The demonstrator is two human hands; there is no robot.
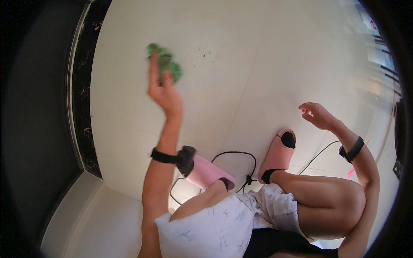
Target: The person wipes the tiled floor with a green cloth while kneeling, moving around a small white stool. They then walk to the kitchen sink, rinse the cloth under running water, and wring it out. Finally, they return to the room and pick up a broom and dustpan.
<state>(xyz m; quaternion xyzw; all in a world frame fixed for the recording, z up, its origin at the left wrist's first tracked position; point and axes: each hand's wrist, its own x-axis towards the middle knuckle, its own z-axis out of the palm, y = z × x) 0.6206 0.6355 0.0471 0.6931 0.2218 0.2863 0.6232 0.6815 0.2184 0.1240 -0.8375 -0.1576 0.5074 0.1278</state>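
Note:
My left hand [165, 93] reaches forward over the pale tiled floor and grips a crumpled green cloth [165, 59], which is blurred. Thumb and fingers lie over the cloth, hiding part of it. Several small dark specks [204, 55] are scattered on the floor just right of the cloth. My right hand [317, 115] hangs in front of my right knee with its fingers loosely curled and apart; nothing is in it. Each forearm carries a black strap with a small device.
Pink slippers [209, 172] are on my feet below the hands. A black cable [235, 152] loops across the floor between and behind them. Along the left runs a dark marble border strip [84, 93] beside a dark panel [35, 96]. A white wall base [74, 200] stands at lower left.

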